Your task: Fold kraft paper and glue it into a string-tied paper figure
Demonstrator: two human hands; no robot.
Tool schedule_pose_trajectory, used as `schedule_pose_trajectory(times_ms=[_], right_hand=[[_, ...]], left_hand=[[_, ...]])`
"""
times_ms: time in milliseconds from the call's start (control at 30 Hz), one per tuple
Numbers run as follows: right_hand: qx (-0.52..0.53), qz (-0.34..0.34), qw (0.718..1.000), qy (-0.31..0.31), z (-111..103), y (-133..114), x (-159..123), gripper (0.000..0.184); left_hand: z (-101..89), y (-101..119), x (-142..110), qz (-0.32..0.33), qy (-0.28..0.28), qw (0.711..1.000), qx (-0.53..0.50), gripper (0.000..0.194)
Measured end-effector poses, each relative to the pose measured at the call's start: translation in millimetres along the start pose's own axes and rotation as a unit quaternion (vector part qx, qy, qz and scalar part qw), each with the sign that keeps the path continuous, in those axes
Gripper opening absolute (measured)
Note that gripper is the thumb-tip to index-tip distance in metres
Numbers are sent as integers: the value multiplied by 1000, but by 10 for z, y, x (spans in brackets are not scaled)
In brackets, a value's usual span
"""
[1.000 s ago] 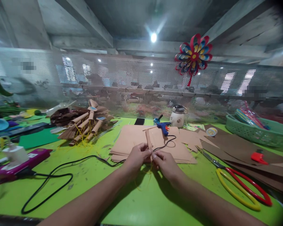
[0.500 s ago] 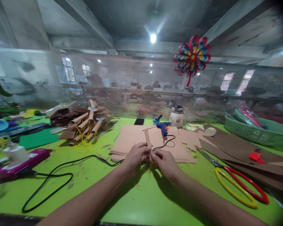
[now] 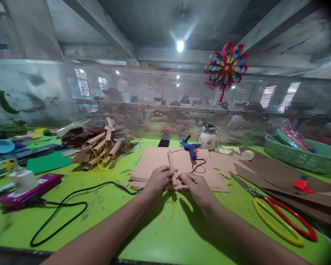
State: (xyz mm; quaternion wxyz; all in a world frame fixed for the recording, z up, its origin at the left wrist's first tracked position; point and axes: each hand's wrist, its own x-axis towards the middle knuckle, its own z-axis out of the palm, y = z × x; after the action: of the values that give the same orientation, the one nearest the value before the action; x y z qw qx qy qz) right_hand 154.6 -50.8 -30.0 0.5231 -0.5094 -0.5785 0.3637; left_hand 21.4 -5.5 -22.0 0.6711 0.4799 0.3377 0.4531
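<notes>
Over the front edge of a stack of light brown paper sheets (image 3: 147,160), my left hand (image 3: 160,181) pinches a narrow brown paper strip (image 3: 170,160), which stands up and leans slightly left. Thin yellow string (image 3: 173,210) dangles below the strip. Just right of the strip, my right hand (image 3: 196,187) has thumb and forefinger pressed together; whatever lies between those fingertips is too small to make out. Behind the hands a blue glue gun (image 3: 192,151) lies on the stack, its black cord running beside my right fingers.
Large scissors (image 3: 278,221) with red and yellow handles lie at right, near dark brown sheets (image 3: 267,169) and a green basket (image 3: 306,156). A jar-like bottle (image 3: 207,138) stands behind the stack. Rolled paper pieces (image 3: 107,143) with yellow string and a purple power strip (image 3: 30,193) lie at left.
My right fingertips have drawn slightly right, away from the strip. My left hand keeps its grip, with the strip tilted a little differently. The view has shifted slightly.
</notes>
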Motion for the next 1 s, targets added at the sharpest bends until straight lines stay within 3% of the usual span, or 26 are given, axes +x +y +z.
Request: schedule_pose_trajectory(times_ms=[133, 300, 500, 733, 900, 1000], right_hand=[[-16, 10, 999, 27, -35, -8, 26, 30], [-90, -48, 993, 66, -92, -109, 11, 30], [-85, -103, 990, 48, -110, -188, -23, 35], [-18, -76, 996, 49, -107, -110, 6, 47], [-44, -97, 994, 35, -114, -138, 20, 26], [-44, -73, 996, 20, -110, -121, 33, 29]], left_hand=[[-7, 31, -8, 7, 11, 1000, 1, 13], [-28, 24, 12, 28, 12, 999, 8, 14], [-58, 53, 43, 41, 12, 999, -9, 12], [-118, 51, 105, 50, -8, 998, -27, 15], [-136, 34, 129, 40, -10, 999, -31, 20], [-117, 38, 124, 39, -26, 998, -34, 23]])
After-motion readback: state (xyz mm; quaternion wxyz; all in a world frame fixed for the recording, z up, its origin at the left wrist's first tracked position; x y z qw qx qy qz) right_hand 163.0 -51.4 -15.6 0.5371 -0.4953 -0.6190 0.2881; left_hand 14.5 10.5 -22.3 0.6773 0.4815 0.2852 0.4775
